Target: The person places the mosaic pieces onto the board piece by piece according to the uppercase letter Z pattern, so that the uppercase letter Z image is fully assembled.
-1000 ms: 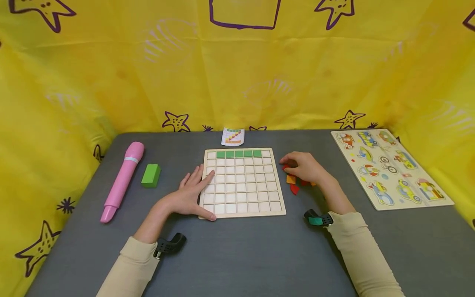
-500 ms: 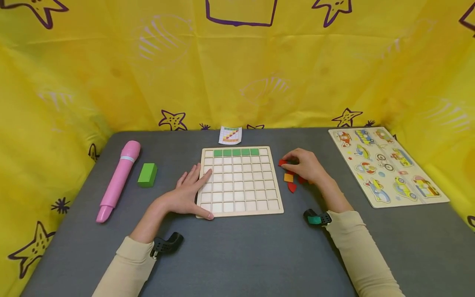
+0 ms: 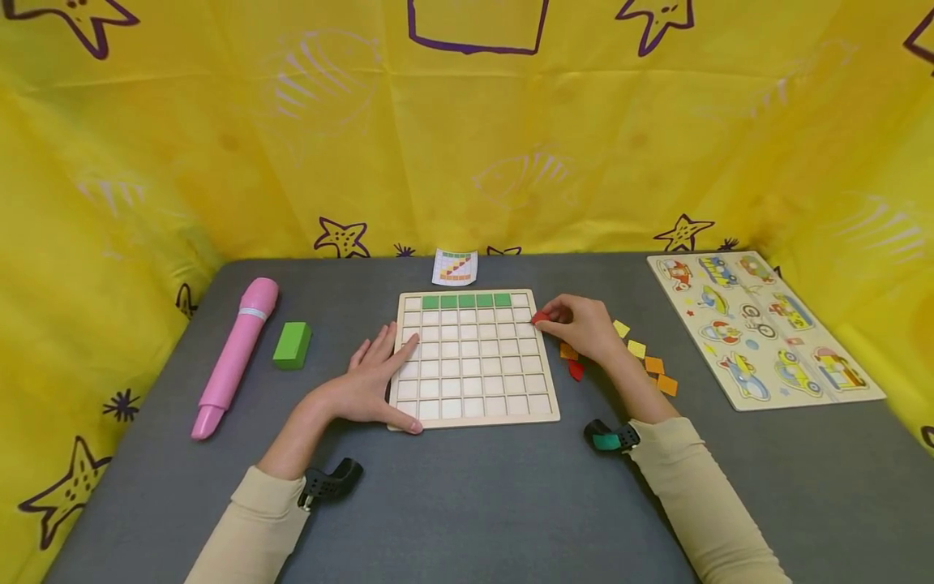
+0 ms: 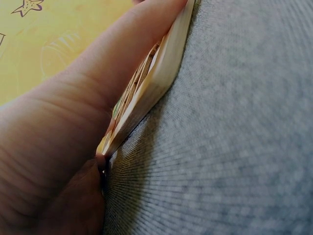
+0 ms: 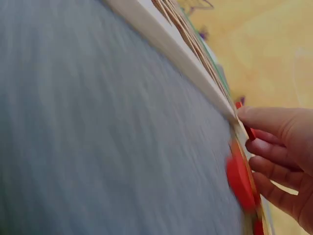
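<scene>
A wooden grid board (image 3: 474,357) lies mid-table, with a row of green square tiles (image 3: 467,301) in its top row. My left hand (image 3: 372,381) rests spread on the board's left edge, thumb at the lower corner. Between thumb and fingers, my right hand (image 3: 580,324) pinches a red tile (image 3: 540,317) at the board's right edge. Below that hand lie an orange square tile (image 3: 568,352) and another red piece (image 3: 576,371). The right wrist view shows the pinched tile edge-on, with a blurred red piece (image 5: 239,181) under the fingers.
Yellow tiles (image 3: 636,349) and orange tiles (image 3: 660,375) lie right of my right wrist. A small pattern card (image 3: 455,268) lies behind the board. A green block (image 3: 293,345) and a pink toy microphone (image 3: 237,357) are at left, a picture puzzle board (image 3: 766,328) at right.
My right hand has moved left from the loose tiles to the board's edge with a red tile, uncovering the yellow and orange tiles. The left hand stays on the board.
</scene>
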The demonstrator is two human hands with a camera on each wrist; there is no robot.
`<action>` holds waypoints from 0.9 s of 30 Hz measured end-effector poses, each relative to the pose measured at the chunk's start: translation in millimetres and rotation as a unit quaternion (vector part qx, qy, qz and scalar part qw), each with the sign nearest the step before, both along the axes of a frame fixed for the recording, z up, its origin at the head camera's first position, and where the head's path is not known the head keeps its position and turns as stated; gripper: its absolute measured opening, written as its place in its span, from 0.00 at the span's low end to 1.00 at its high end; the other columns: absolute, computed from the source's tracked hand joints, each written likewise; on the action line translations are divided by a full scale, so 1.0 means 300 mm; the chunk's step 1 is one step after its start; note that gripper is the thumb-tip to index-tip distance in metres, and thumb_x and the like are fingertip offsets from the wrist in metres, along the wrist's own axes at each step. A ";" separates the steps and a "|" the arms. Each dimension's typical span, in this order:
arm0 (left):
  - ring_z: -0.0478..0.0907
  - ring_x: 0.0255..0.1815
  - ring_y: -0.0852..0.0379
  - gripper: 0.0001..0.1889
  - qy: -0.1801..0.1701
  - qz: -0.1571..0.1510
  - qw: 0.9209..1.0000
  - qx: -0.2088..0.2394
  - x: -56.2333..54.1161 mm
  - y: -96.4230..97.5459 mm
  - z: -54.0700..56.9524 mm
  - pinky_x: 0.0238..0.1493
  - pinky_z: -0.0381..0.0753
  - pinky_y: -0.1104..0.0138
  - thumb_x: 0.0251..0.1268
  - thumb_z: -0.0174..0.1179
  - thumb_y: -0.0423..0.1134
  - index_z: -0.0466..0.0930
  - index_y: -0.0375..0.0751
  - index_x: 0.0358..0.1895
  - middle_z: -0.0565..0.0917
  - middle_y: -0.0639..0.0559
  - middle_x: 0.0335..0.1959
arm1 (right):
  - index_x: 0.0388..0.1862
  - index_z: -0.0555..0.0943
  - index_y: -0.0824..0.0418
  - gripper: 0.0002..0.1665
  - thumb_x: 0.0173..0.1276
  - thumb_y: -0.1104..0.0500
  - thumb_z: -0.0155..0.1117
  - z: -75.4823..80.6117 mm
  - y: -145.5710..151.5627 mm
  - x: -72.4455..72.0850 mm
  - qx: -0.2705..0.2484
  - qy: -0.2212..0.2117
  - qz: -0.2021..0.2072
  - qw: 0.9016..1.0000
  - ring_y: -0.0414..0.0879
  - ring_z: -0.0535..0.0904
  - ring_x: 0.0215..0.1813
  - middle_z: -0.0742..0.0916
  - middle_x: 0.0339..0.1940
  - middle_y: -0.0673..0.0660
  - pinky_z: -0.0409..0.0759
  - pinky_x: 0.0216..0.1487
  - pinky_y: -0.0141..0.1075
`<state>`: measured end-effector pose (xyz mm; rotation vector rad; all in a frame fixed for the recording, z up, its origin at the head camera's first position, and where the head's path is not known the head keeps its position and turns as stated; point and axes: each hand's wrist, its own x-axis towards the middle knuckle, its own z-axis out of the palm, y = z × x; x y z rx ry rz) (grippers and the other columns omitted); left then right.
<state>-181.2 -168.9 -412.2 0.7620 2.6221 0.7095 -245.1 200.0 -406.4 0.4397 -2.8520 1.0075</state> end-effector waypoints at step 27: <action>0.24 0.77 0.40 0.68 -0.007 0.003 1.000 -0.006 0.004 0.005 0.012 0.70 0.30 0.43 0.41 0.74 0.66 0.39 0.42 0.79 0.28 0.36 0.78 | 0.54 0.84 0.64 0.15 0.70 0.64 0.62 0.019 -0.106 -0.058 0.016 0.021 0.139 0.990 0.52 0.78 0.40 0.86 0.47 0.61 0.75 0.39 0.42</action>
